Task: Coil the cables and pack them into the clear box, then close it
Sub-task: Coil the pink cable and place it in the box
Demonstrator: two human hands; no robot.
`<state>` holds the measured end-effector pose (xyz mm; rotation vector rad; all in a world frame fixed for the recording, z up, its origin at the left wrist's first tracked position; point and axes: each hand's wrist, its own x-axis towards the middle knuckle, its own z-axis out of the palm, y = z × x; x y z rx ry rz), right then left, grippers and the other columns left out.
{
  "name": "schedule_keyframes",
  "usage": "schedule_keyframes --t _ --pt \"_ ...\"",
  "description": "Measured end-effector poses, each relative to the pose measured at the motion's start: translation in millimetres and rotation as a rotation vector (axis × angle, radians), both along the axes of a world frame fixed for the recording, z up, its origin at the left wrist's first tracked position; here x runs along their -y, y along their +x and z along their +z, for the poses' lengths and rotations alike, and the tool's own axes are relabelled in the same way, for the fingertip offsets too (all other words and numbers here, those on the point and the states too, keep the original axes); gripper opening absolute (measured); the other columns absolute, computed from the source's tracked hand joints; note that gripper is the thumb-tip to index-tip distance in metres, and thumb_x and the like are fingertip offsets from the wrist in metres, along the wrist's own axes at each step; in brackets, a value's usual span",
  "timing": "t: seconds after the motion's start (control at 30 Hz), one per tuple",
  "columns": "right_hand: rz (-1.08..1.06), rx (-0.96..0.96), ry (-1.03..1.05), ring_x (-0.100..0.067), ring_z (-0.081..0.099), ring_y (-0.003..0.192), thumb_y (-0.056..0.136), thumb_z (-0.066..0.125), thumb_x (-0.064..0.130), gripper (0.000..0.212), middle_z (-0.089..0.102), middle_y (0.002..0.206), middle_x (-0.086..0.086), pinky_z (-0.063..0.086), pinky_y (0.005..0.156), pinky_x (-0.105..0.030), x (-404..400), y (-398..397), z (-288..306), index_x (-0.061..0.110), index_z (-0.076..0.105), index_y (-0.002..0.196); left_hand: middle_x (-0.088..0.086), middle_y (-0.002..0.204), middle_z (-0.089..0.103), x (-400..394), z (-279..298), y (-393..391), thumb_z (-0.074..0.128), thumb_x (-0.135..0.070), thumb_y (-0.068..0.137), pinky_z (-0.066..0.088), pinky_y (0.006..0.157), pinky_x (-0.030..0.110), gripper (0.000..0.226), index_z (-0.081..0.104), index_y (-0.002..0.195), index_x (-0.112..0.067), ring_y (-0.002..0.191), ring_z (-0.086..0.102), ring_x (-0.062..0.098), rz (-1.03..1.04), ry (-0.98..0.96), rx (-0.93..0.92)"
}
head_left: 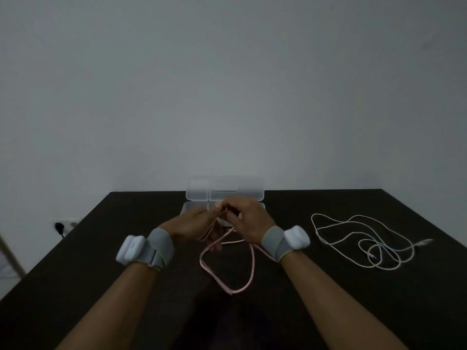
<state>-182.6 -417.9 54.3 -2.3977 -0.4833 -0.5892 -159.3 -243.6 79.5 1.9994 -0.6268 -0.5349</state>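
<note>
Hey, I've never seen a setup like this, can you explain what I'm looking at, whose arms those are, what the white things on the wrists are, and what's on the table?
There is one picture, taken by a camera worn on a person's head, looking down at their own two bare arms. No machine is involved. Each wrist carries a grey strap with a white block on it; what the blocks do cannot be told.

The left hand and right hand meet over a dark table, both gripping a pink cable whose loose loop lies on the table toward the person. Behind the hands lies an open clear plastic box, its lid folded back. To the right lies a loose, uncoiled white cable.
</note>
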Motion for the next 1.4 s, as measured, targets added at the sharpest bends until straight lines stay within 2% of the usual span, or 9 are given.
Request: schedule_keyframes --t 0.13,0.33,0.47,0.63,0.83,1.03,1.2,1.3,1.4 --pt "-0.028 0.051 0.150 -0.014 0.062 0.085 0.091 0.060 0.008 0.014 0.072 0.094 -0.006 0.053 0.081 -0.031 9.6 9.2 -1.1 0.009 0.073 0.098 0.020 0.077 0.066 9.2 4.3 -12.5 0.038 -0.041 0.101 0.049 0.071 0.034 0.052 0.065 0.087 0.001 0.069 0.063 0.024 0.009 -0.163 -0.237" --pt "-0.102 0.100 0.158 -0.016 0.065 0.083 0.086 0.071 0.012 0.009 0.072 0.089 -0.005 0.054 0.079 -0.031 16.2 17.5 -4.4 0.011 0.075 0.093 0.005 0.078 0.073 9.8 -0.3 -5.4 0.049 -0.027 0.099 0.052 0.071 0.027 0.033 0.071 0.085 -0.007 0.071 0.067 0.011 0.104 0.200 0.233" --pt "-0.064 -0.049 0.160 -0.012 0.067 0.079 0.085 0.073 0.017 0.012 0.073 0.089 -0.002 0.057 0.076 -0.029 16.7 7.9 11.1 0.013 0.074 0.096 0.001 0.084 0.073 11.2 -0.7 -2.9 0.048 -0.019 0.099 0.048 0.068 0.013 0.025 0.068 0.091 -0.007 0.078 0.069 0.008 0.191 0.180 0.349" --pt "0.137 -0.403 0.400 -0.004 0.056 0.053 0.086 0.072 0.024 0.021 0.066 0.075 0.000 0.047 0.049 -0.022 14.8 -6.4 25.6 0.006 0.070 0.097 0.007 0.070 0.064 12.9 4.5 -5.6 0.043 -0.014 0.099 0.048 0.065 0.029 0.027 0.066 0.094 -0.001 0.063 0.059 0.015 0.133 0.083 0.254" --pt "0.135 -0.431 0.647 -0.006 0.039 0.042 0.087 0.071 0.022 0.014 0.051 0.055 0.002 0.031 0.040 -0.021 17.1 8.3 20.2 0.008 0.068 0.086 0.008 0.055 0.043 20.7 13.6 -18.4 0.041 -0.016 0.099 0.043 0.056 0.029 0.030 0.063 0.087 0.002 0.048 0.043 0.015 0.095 -0.213 -0.150" --pt "0.106 -0.489 1.001 -0.009 0.051 0.044 0.100 0.050 0.015 0.019 0.056 0.053 0.003 0.040 0.040 -0.020 2.4 16.4 4.0 0.008 0.060 0.084 0.016 0.075 0.066 19.5 24.2 -23.5 0.040 -0.028 0.094 0.055 0.071 0.030 0.042 0.064 0.103 0.005 0.065 0.063 0.020 -0.118 -0.714 -0.486" --pt "0.133 -0.604 0.457 -0.010 0.053 0.056 0.101 0.047 0.031 0.017 0.060 0.074 0.000 0.046 0.051 -0.022 -14.4 -25.4 -12.7 0.023 0.062 0.099 0.018 0.113 0.068 14.8 24.9 -11.0 0.035 -0.030 0.099 0.057 0.083 0.029 0.045 0.054 0.125 0.002 0.091 0.066 0.023 -0.023 -0.820 -0.396" --pt "0.159 -0.496 0.321 0.001 0.055 0.053 0.099 0.053 0.027 0.021 0.059 0.075 0.002 0.045 0.052 -0.014 -13.9 -34.2 -6.1 0.011 0.064 0.106 0.017 0.111 0.069 7.7 19.7 -3.2 0.029 -0.030 0.103 0.053 0.091 0.032 0.044 0.053 0.123 0.000 0.101 0.064 0.027 0.095 -0.693 -0.252" --pt "0.143 -0.333 0.299 -0.008 0.065 0.074 0.097 0.057 0.025 0.023 0.068 0.087 -0.007 0.055 0.069 -0.021 -4.5 -33.2 14.9 0.005 0.067 0.099 0.017 0.102 0.068 5.5 13.7 -5.6 0.027 -0.035 0.104 0.054 0.080 0.028 0.049 0.057 0.117 0.001 0.091 0.065 0.023 0.170 -0.545 -0.227"
